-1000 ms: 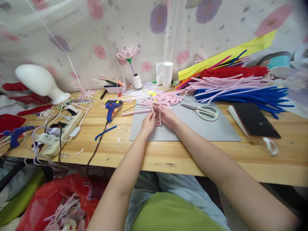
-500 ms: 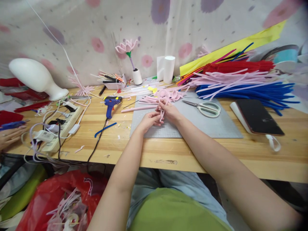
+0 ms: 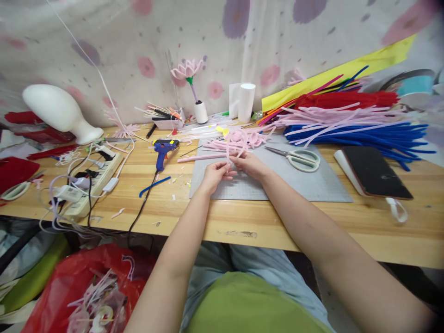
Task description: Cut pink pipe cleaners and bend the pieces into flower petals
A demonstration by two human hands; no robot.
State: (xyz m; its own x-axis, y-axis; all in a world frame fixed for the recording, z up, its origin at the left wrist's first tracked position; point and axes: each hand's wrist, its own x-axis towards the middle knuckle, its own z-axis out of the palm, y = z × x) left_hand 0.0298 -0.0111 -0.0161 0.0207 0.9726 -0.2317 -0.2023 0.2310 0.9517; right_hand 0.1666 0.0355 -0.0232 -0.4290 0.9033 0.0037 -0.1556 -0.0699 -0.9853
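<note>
Over the grey cutting mat (image 3: 277, 185), my left hand (image 3: 218, 176) and my right hand (image 3: 250, 164) meet, both pinching one pink pipe cleaner (image 3: 228, 147). It is bent into a loop that rises above my fingertips; its lower end is partly hidden by the fingers. Just behind lie loose pink pipe cleaners (image 3: 215, 146) and coiled pink pipe-cleaner pieces (image 3: 256, 138). Scissors (image 3: 301, 159) with pale green handles rest on the mat to the right of my right hand. A blue glue gun (image 3: 162, 152) lies on the table to the left.
Bundles of blue pipe cleaners (image 3: 357, 136) and red pipe cleaners (image 3: 347, 99) lie at the back right, near a phone on a stand (image 3: 376, 171). A pink flower (image 3: 187, 70) stands in a white holder. At left are a power strip (image 3: 104, 171) and a white foam head (image 3: 57, 108).
The pink pipe cleaner now shows as a wider, taller loop above my fingers. Another person's hand with a blue tool at the far left has gone out of view. The view has shifted slightly.
</note>
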